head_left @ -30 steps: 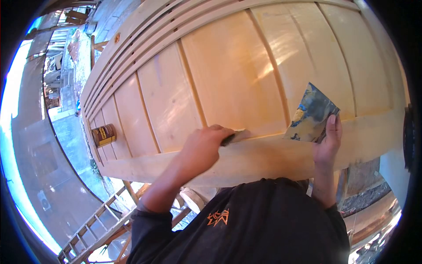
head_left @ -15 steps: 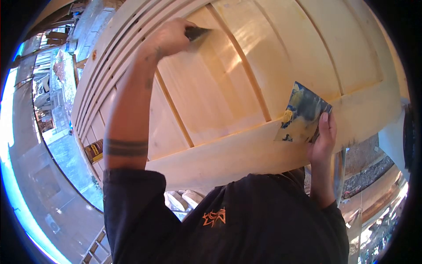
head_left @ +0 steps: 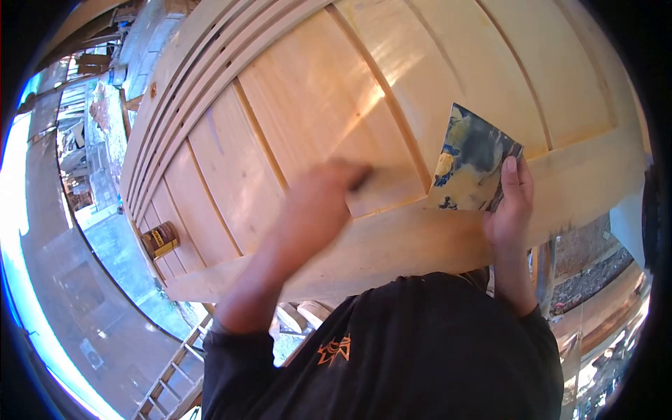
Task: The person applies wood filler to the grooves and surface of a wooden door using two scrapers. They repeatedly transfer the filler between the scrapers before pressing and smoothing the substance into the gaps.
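A pale wooden panel with long grooves and slats fills the middle of the view. Over its lower boards, my left hand is closed on a small dark scraper, both blurred by motion. My right hand grips a flat plate by its lower right corner, thumb on top. Dark smears and a yellowish lump of paste show on the plate. It is held above the panel's near edge.
A brown can with a yellow label sits at the panel's left end. At the lower left is a ladder. Rubble and boards lie beyond the panel on the left, with more debris at the lower right.
My left hand and the scraper have come down the board toward my body. The plate in my right hand has shifted slightly up and left. More of the can shows.
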`<state>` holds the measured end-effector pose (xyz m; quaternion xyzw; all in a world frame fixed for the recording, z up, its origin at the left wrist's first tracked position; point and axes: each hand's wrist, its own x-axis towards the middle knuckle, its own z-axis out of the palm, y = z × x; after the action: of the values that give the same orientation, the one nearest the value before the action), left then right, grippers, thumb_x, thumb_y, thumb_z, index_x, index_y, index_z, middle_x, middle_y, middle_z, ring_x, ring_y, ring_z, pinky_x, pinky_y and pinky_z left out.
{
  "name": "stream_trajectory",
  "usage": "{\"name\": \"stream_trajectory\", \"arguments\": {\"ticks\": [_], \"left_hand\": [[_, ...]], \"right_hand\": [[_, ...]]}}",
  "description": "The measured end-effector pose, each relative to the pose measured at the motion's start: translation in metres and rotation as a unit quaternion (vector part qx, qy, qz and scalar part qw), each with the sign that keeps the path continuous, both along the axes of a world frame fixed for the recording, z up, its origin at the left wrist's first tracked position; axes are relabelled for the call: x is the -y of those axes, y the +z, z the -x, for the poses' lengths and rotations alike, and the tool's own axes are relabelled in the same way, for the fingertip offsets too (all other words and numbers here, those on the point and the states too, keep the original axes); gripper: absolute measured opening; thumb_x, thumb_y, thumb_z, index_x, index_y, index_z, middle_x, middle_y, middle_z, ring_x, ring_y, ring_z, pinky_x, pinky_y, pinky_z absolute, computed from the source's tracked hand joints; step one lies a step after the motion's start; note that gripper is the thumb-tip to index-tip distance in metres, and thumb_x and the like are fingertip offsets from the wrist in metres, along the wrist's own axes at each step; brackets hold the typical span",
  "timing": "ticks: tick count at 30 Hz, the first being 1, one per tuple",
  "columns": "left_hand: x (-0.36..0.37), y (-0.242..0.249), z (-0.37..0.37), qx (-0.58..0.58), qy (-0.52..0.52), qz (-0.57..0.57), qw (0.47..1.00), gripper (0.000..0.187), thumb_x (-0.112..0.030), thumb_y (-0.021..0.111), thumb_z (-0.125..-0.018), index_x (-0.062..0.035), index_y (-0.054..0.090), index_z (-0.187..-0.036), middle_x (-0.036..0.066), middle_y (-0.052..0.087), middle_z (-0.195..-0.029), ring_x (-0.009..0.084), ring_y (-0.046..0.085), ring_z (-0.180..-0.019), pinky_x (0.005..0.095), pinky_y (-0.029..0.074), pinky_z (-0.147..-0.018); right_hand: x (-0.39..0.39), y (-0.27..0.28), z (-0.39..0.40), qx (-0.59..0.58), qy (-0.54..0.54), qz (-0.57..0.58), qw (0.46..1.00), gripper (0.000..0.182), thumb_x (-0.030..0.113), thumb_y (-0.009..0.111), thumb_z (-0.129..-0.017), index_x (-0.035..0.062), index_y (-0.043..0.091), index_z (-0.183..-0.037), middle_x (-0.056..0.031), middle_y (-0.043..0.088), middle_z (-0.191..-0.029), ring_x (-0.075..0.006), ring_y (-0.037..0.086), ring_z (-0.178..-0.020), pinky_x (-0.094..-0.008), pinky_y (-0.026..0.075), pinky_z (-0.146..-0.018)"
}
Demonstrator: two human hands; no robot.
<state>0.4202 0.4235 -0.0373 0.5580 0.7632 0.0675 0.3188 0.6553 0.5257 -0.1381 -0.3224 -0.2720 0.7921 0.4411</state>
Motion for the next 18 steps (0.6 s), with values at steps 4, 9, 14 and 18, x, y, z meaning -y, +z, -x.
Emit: {"name": "stream_trajectory", "arguments": {"ticks": [4, 9, 14, 18], "left_hand": [[-0.081, -0.017, 0.106, -0.064, 0.025, -0.046, 0.997, 0.045, 0.001, 0.054, -0.072, -0.0042, 0.064, -0.116, 0.02, 0.065, -0.111, 0.0333, 0.063, -0.102, 0.0379, 0.05, -0.087], [-0.103, -0.023, 0.103, -0.063, -0.011, -0.001, 0.998, 0.037, -0.012, 0.058, -0.077, -0.0077, 0.065, -0.113, 0.019, 0.067, -0.105, 0.0358, 0.064, -0.095, 0.0407, 0.051, -0.083], [-0.021, 0.004, -0.003, 0.022, -0.069, 0.039, 0.997, 0.052, 0.014, 0.049, -0.068, -0.0035, 0.06, -0.117, 0.02, 0.064, -0.106, 0.0357, 0.061, -0.098, 0.0408, 0.048, -0.087], [0.009, 0.036, -0.019, 0.181, 0.138, -0.166, 0.959, 0.039, 0.008, 0.051, -0.086, -0.0022, 0.055, -0.124, 0.013, 0.065, -0.105, 0.0183, 0.061, -0.1, 0.0306, 0.047, -0.085]], "right_hand": [[0.003, 0.008, -0.001, 0.048, -0.006, -0.002, 0.999, 0.031, 0.018, 0.043, -0.101, -0.0018, 0.051, -0.124, -0.0074, 0.06, -0.117, -0.0139, 0.056, -0.107, -0.0298, 0.044, -0.095], [0.006, 0.012, -0.004, 0.075, -0.041, 0.019, 0.996, 0.032, 0.02, 0.044, -0.101, -0.002, 0.05, -0.123, -0.0071, 0.061, -0.115, -0.0142, 0.057, -0.105, -0.029, 0.045, -0.093], [0.005, 0.014, -0.003, 0.044, -0.035, 0.044, 0.997, 0.032, 0.022, 0.044, -0.102, -0.0014, 0.05, -0.123, -0.0067, 0.062, -0.112, -0.0139, 0.059, -0.102, -0.0292, 0.047, -0.091], [0.011, 0.032, 0.009, -0.032, 0.009, 0.078, 0.996, 0.03, 0.021, 0.043, -0.102, -0.0005, 0.051, -0.121, -0.0074, 0.063, -0.111, -0.0144, 0.061, -0.101, -0.0298, 0.049, -0.091]]}}
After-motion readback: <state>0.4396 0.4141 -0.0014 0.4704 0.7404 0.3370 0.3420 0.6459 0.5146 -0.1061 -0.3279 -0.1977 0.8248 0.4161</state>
